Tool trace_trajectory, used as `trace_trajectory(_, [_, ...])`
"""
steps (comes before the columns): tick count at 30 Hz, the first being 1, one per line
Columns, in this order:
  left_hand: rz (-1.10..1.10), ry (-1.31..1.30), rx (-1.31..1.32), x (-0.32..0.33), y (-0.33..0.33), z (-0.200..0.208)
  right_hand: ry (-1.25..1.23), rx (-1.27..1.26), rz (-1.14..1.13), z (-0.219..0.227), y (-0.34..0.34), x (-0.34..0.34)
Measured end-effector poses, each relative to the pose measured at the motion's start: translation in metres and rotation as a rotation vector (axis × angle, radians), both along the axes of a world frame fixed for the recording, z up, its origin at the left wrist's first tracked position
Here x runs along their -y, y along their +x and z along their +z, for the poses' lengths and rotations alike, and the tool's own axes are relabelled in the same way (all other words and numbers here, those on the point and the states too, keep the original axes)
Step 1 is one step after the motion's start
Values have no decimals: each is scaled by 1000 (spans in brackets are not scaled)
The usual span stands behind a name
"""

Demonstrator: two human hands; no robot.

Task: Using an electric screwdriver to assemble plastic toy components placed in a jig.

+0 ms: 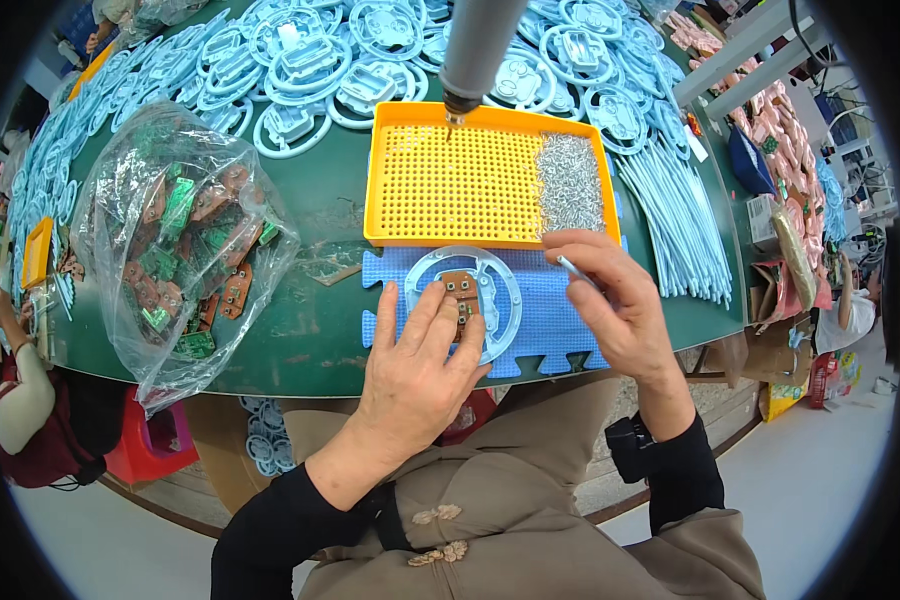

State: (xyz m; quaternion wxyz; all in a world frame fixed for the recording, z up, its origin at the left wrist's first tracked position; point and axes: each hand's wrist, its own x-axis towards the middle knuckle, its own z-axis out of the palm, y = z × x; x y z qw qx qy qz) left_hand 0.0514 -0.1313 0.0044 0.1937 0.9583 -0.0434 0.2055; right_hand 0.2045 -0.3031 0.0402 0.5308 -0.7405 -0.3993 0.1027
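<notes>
A pale blue ring-shaped plastic part [510, 290] lies on the blue foam mat [560, 335] in front of me. Set inside the ring is a brown circuit board [459, 284] with small square buttons. My left hand [420, 350] rests over both, its fingers stretched out and touching the board and the ring. To the right, my right hand [615, 300] is raised over the mat's edge. Between its thumb and fingers is a thin pale blue rod [568, 264]; only a short end shows, and the palm hides the remainder.
Beyond the mat stands a yellow perforated tray [450, 190] with silver screws [570, 185] at its right end. A power screwdriver [478, 55] hangs over it. A clear bag of circuit boards [185, 250] lies left, pale blue rods [675, 225] right. Similar plastic parts [305, 65] pile up behind.
</notes>
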Motion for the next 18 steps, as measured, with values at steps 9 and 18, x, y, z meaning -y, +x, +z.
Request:
trace_trajectory(9, [-111, -48, -54, -19, -2, -2, -674, 508, -63, -5, -14, 15])
trace_trajectory(18, [-37, -224, 72, -16, -5, -19, -393, 465, -65, -24, -11, 14])
